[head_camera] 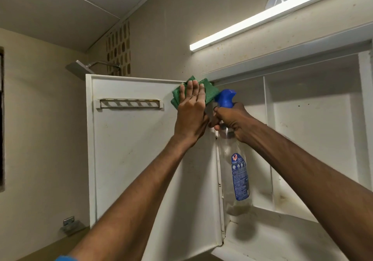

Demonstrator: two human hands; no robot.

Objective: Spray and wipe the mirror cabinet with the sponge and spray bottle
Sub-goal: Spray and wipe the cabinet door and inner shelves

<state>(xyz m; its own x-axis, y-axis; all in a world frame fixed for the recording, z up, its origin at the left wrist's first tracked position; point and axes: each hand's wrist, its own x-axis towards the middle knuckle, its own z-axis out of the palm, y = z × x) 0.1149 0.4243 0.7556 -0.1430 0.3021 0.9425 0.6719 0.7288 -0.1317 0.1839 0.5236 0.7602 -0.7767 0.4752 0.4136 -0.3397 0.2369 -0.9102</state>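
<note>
The white mirror cabinet (314, 131) hangs on the wall with its door (131, 149) swung open to the left, inner side facing me. My left hand (191, 113) lies flat on a green sponge (210, 93), pressing it against the door's top right corner near the hinge. My right hand (234, 121) grips the neck of a clear spray bottle (236, 172) with a blue trigger head and a blue label. The bottle hangs upright in front of the hinge edge, its nozzle pointing left towards the sponge.
A slotted white holder (130, 103) is fixed on the door's inner side. A lit tube lamp (262, 16) runs above the cabinet. A shower head (80, 69) sticks out behind the door. Inside, a vertical divider (267, 119) splits the shelves.
</note>
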